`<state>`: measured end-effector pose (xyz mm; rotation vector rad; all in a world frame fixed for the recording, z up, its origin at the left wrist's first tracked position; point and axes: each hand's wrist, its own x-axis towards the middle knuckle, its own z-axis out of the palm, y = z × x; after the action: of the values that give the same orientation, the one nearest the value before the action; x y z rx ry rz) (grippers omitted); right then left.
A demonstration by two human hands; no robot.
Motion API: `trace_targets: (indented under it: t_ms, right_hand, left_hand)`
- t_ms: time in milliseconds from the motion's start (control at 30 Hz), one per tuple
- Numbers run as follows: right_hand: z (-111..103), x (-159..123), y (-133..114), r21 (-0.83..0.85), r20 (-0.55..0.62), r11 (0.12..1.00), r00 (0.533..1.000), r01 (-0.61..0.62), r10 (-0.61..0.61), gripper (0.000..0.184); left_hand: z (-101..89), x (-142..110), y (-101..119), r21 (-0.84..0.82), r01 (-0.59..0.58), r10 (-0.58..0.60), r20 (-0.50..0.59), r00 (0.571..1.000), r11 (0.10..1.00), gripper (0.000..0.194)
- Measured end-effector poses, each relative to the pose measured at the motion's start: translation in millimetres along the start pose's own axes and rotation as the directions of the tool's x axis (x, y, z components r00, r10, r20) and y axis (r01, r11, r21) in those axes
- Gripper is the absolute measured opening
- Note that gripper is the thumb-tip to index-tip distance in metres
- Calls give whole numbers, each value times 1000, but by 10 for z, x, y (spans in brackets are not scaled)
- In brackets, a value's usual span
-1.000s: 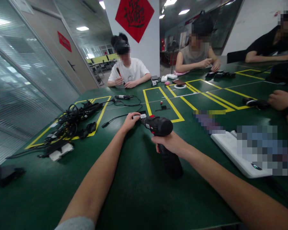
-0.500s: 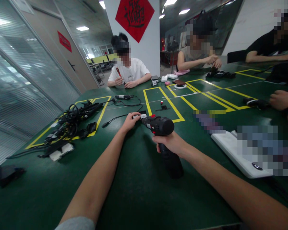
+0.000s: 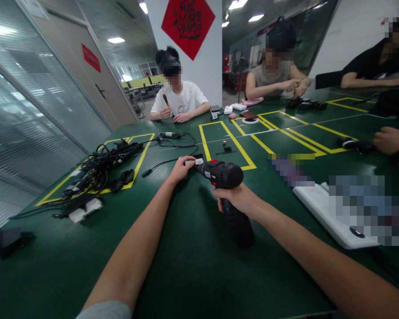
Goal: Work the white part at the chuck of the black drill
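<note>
My right hand point(image 3: 234, 198) grips the handle of a black and red cordless drill point(image 3: 224, 174). The drill lies nearly level, with its chuck toward my left hand point(image 3: 180, 169). With its fingers closed at the edge, my left hand holds a small black device with a white part point(image 3: 198, 161) on the table. The drill's tip meets or nearly meets this device; contact is hidden behind the chuck. Left of that hand, a thin black cable with a plug point(image 3: 147, 173) runs across the green surface.
A tangle of black cables and adapters point(image 3: 99, 170) covers the left side. Yellow tape rectangles point(image 3: 204, 144) mark the green table point(image 3: 186, 266). A white box-like device point(image 3: 332, 217) lies at right. Across the table, one person holds a screwdriver point(image 3: 166, 100); others sit to the right.
My hands and the drill stay almost where they were, with only a slight shift of the view. Across the table, the person in the grey top has moved their hands a little.
</note>
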<state>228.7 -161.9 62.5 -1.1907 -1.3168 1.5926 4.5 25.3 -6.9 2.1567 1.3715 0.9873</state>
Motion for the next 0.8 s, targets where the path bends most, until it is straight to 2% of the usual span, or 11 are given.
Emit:
trace_targets:
  t_ms: [800]
  right_hand:
    - [-30,-7,-8,34,8,999,1000,-9,8,5]
  left_hand:
    - [-10,0,-29,-26,13,-12,10,1000,1000,31]
